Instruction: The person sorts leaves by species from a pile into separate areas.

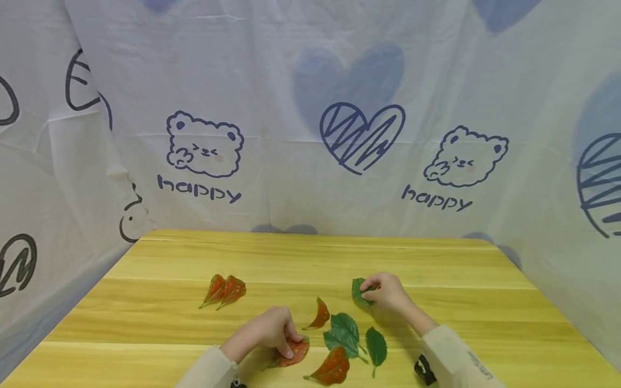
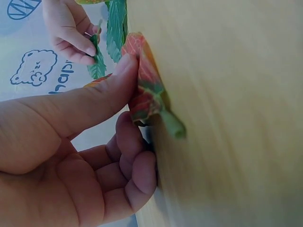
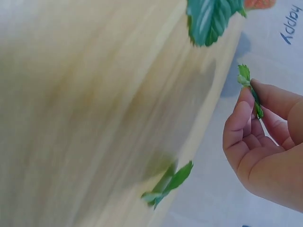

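My left hand (image 1: 273, 327) pinches a red leaf (image 1: 299, 351) near the front of the table, thumb on top. In the left wrist view this red leaf (image 2: 147, 75) has pale veins and a short green stem. Farther back and to the right, my right hand (image 1: 390, 293) holds a green leaf (image 1: 357, 291) between thumb and fingers. The right wrist view shows that green leaf (image 3: 255, 97) held up off the tabletop. Between the hands lie green leaves (image 1: 343, 331), a separate green leaf (image 1: 376, 346), a curved red leaf (image 1: 320, 313) and a larger red leaf (image 1: 333, 367).
Two red leaves (image 1: 234, 291) lie side by side, overlapping, at the left of the yellow wood-grain table (image 1: 160, 318). Behind the table hangs a white cloth (image 1: 281, 178) printed with bears and hearts, which also covers both sides.
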Available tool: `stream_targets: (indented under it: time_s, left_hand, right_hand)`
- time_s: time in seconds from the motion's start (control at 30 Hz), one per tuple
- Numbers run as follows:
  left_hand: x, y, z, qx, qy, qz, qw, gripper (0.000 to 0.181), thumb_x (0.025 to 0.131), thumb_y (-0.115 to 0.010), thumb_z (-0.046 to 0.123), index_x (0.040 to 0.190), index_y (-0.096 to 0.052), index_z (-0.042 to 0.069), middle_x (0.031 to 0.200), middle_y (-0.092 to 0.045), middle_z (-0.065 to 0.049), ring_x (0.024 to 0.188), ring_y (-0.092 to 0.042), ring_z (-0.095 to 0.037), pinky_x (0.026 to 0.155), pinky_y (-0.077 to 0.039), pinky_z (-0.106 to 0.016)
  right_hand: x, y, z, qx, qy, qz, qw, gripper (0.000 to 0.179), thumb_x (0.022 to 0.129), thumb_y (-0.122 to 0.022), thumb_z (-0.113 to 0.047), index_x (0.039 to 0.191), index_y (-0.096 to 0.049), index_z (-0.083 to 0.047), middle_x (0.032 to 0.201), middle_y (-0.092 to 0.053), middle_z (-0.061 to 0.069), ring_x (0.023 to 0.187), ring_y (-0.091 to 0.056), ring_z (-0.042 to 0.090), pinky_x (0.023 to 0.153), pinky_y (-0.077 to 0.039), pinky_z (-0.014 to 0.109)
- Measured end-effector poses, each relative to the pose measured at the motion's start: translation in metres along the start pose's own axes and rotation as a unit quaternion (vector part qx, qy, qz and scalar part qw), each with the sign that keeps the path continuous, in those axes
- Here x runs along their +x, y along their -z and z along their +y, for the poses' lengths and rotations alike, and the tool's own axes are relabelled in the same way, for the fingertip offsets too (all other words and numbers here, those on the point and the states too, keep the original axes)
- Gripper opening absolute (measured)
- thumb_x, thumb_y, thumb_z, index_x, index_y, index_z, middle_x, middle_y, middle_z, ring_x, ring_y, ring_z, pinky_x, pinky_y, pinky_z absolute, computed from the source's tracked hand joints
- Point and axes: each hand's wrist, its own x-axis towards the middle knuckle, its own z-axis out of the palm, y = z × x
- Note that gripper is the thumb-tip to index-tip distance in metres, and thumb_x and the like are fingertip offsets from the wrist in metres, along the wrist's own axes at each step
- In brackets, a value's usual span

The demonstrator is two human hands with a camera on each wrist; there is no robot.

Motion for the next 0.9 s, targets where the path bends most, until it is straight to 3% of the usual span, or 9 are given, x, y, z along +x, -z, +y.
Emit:
stream_targets:
  time_s: [0.17,0.4,0.9]
  left_hand:
    - [0.000,0.001,0.000,-0.007,-0.003,-0.004,1.0000,0.026,0.058,-0.078,-0.004,0.082,-0.071,-0.001,0.082,-0.067,-0.013,0.078,-0.061,-0.024,0.063,-0.050,-0.027]
    - [0.000,0.001,0.000,-0.007,-0.004,-0.006,0.9999,0.025,0.058,-0.078,-0.004,0.082,-0.071,-0.001,0.081,-0.067,-0.013,0.075,-0.061,-0.023,0.061,-0.050,-0.026]
    - [0.000,0.001,0.002,-0.007,0.003,-0.005,1.0000,0.026,0.057,-0.078,-0.005,0.082,-0.071,-0.001,0.082,-0.067,-0.012,0.079,-0.061,-0.025,0.066,-0.051,-0.029]
  right_hand:
    - [-0.002,0.008,0.007,0.010,-0.025,0.022,0.9994,0.006,0.077,-0.065,0.003,0.082,-0.067,0.000,0.077,-0.056,0.003,0.061,-0.052,0.017,0.051,-0.048,0.030]
    - [-0.007,0.021,0.017,0.018,-0.028,0.039,0.9987,0.006,0.078,-0.064,0.003,0.083,-0.066,0.002,0.074,-0.056,0.004,0.054,-0.053,0.018,0.049,-0.047,0.034]
    - [-0.020,0.048,0.034,0.003,-0.043,0.060,0.9973,0.007,0.080,-0.063,0.000,0.086,-0.066,0.002,0.078,-0.056,0.005,0.060,-0.052,0.017,0.051,-0.047,0.035]
